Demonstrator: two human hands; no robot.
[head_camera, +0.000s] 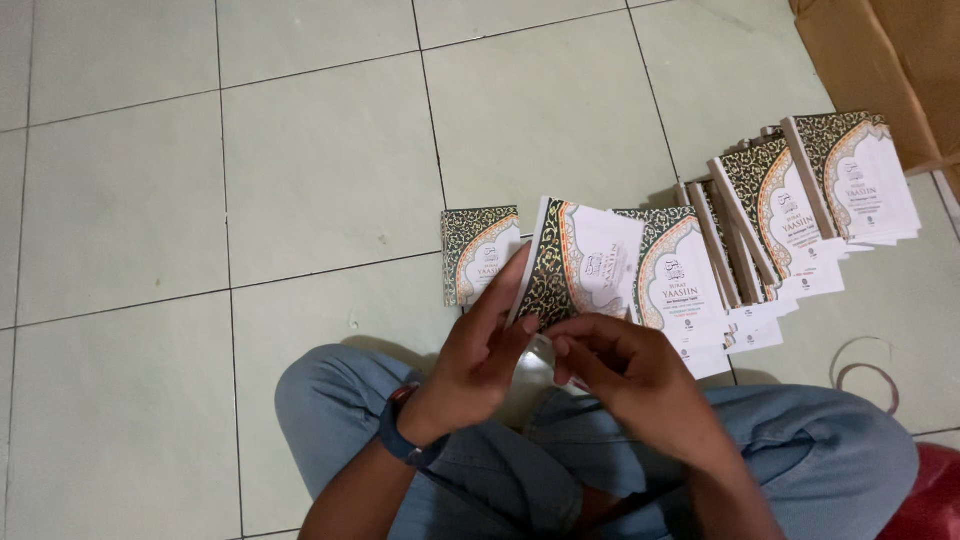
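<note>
Two hands are gripping one small booklet (585, 265) above the lap: the left hand (478, 362) is closing on its edge, the right hand (625, 372) is pinching its lower corner, while more booklets (790, 215) are lying fanned on the tiled floor (300, 170).

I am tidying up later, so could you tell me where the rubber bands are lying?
In the head view, the rubber bands lie on the floor tiles at the right, just beyond the person's right knee and below the row of booklets.
</note>
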